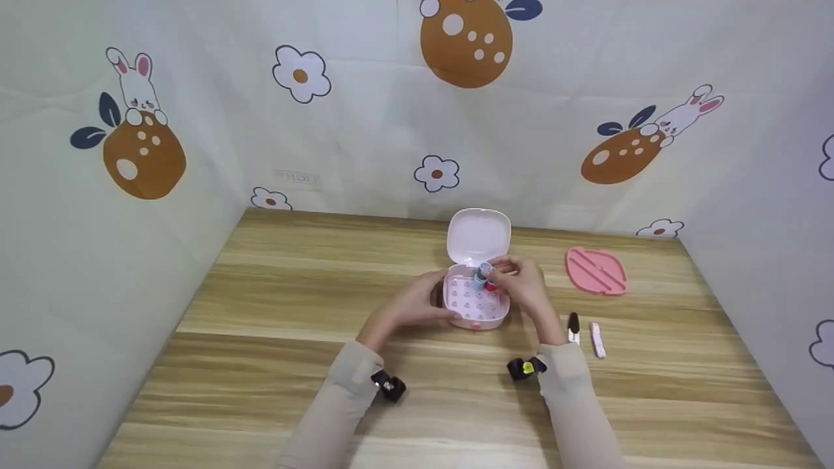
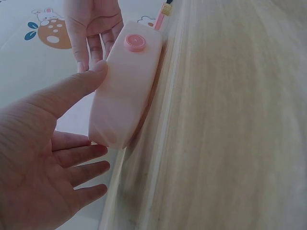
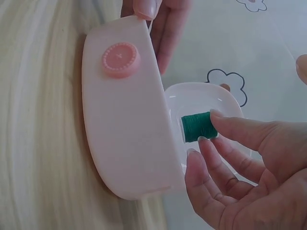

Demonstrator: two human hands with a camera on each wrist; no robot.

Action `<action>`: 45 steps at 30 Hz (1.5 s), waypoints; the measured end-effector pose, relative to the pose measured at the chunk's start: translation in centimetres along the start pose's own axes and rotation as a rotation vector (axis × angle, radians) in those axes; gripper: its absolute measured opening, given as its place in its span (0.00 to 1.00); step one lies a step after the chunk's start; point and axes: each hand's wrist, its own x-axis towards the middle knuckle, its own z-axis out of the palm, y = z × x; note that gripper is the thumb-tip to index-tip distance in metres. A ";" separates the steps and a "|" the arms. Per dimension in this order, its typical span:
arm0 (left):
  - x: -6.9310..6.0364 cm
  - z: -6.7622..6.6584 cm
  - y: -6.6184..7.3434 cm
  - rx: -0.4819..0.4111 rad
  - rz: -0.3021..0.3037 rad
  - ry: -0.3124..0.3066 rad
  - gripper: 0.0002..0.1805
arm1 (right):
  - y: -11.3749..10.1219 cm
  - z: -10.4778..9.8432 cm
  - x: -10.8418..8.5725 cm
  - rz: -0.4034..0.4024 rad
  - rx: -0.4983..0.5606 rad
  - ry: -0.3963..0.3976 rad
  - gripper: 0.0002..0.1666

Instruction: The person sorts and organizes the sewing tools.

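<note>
A pale pink box [image 1: 476, 323] stands on the table with its lid [image 1: 479, 234] raised at the back. My right hand [image 1: 524, 285] pinches a green thread spool [image 3: 197, 127] between thumb and fingertips, above the box's back right part. Below it, a light blue spool [image 1: 478, 284] and a red spool [image 1: 491, 286] are in the box, partly hidden by the fingers. My left hand [image 1: 417, 301] rests at the box's left side, thumb against the front rim, the other fingers fairly straight and spread. A round pink clasp [image 3: 121, 59] is on the box's front.
A pink divided tray [image 1: 596, 271] lies to the right of the box. Nearer my right wrist lie a small dark-and-white tool [image 1: 573, 327], partly covered by the sleeve, and a short pale strip [image 1: 597, 340]. Patterned cloth walls [image 1: 365, 130] border the wooden table [image 1: 273, 365].
</note>
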 end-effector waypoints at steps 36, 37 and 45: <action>0.0 0.1 -0.2 0.037 0.050 0.017 0.50 | 0.2 3.1 0.7 -0.068 -0.081 0.048 0.12; 0.0 0.0 -0.2 0.038 0.050 0.016 0.50 | 0.2 3.1 0.8 -0.067 -0.085 0.047 0.12; 0.0 -0.1 0.0 0.034 0.054 0.010 0.50 | 0.5 3.4 0.8 -0.061 -0.130 0.051 0.11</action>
